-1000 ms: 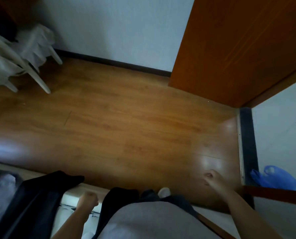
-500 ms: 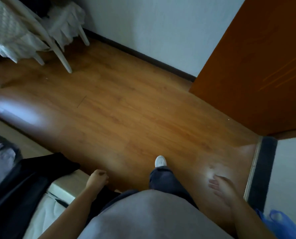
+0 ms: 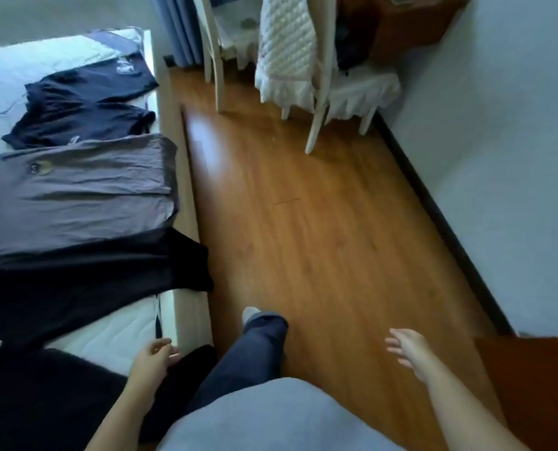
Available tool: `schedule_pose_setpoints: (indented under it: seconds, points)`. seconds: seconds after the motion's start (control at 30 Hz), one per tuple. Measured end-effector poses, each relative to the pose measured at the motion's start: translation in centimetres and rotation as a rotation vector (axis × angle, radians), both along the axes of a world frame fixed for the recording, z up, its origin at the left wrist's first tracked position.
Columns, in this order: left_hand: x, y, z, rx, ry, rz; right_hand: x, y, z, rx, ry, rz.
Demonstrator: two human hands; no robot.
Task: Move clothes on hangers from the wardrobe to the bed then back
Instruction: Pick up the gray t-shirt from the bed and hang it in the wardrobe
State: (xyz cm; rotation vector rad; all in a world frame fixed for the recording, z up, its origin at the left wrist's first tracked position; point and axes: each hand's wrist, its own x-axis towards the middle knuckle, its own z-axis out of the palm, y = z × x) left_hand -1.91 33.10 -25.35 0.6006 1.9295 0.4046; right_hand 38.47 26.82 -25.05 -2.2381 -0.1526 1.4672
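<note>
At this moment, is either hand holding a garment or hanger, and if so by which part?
Nothing is held. The left hand hangs loosely curled beside the bed edge, and the right hand is open over the floor.

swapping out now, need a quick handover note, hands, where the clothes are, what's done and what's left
Left hand: empty, fingers loosely curled, low by the bed edge.
Right hand: empty, open, over the floor.
Clothes: two navy shirts, a grey shirt and a black garment lie in a row on the bed; another dark piece lies nearest. Hangers barely visible.
Done: clothes laid on the bed.
Left: carry them back to the wardrobe, which is not clearly in view.
</note>
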Motion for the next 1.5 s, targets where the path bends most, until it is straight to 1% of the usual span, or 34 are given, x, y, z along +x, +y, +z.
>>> schedule_pose_setpoints:
  seconds: [0.03,0.07,0.17,0.23,0.33,0.43,0.57,0.63,0.77,0.9,0.93,1.0,1.1,1.13,1.2,1.3,1.37,1.43,1.5]
  points:
    - [-1.1,0.6,-0.2,-0.002,0.0,0.09,-0.5,3.0,-0.3,0.045,-0.009,0.062]
    - [-2.0,1.3,-0.6,0.0,-0.003,0.156,-1.1,5.8,-0.2,0.026,-0.029,0.126]
    - [-3.5,5.0,-2.0,-0.016,-0.024,0.314,-3.6,14.9,-1.7,0.069,-0.06,0.307]
    - [-4.1,8.9,-2.5,-0.014,-0.055,0.375,-5.8,19.8,-2.7,0.03,-0.036,0.414]
    - [-4.0,14.6,-2.4,-0.004,-0.093,0.379,-9.0,26.6,-2.4,-0.025,-0.062,0.566]
    - [-3.3,20.2,-2.1,0.041,-0.136,0.351,-11.3,33.9,-2.2,0.023,-0.096,0.676]
    - [-2.1,26.4,-1.5,0.073,-0.2,0.293,-12.8,42.2,-1.9,0.106,-0.091,0.692]
    - [-2.4,29.6,-1.7,0.099,-0.192,0.316,-12.7,45.9,-2.5,0.089,-0.08,0.68]
    - [-4.1,35.5,-3.1,0.069,-0.146,0.47,-12.0,53.9,-4.8,0.012,-0.096,0.699]
    - [-5.0,39.9,-4.5,0.002,-0.066,0.642,-13.5,64.1,-6.3,-0.032,-0.065,0.809]
    - [-5.0,40.9,-4.5,-0.023,-0.054,0.698,-14.2,67.0,-6.5,-0.033,-0.056,0.852]
    - [-4.5,42.4,-4.1,-0.079,-0.043,0.803,-15.7,71.6,-6.1,-0.054,-0.086,1.018]
    - [-4.0,44.6,-4.3,-0.052,-0.029,0.908,-18.7,78.3,-6.1,-0.066,-0.091,1.28]
    - [-4.1,45.2,-4.1,-0.054,-0.021,0.95,-19.5,80.4,-6.4,-0.089,-0.132,1.373]
    - [-4.4,45.8,-4.0,-0.064,-0.007,1.026,-21.9,84.2,-6.6,-0.138,-0.212,1.506]
    - [-5.2,45.6,-4.2,-0.082,0.048,1.088,-27.2,88.3,-7.0,-0.142,-0.262,1.627]
    - [-6.1,45.6,-4.7,-0.13,0.053,1.118,-31.8,89.8,-7.1,-0.094,-0.251,1.693]
    - [-7.7,45.8,-5.4,-0.181,0.026,1.113,-36.2,90.3,-7.4,-0.045,-0.214,1.708]
    - [-10.1,46.5,-5.9,-0.223,0.007,1.088,-40.5,90.1,-7.7,-0.038,-0.187,1.719]
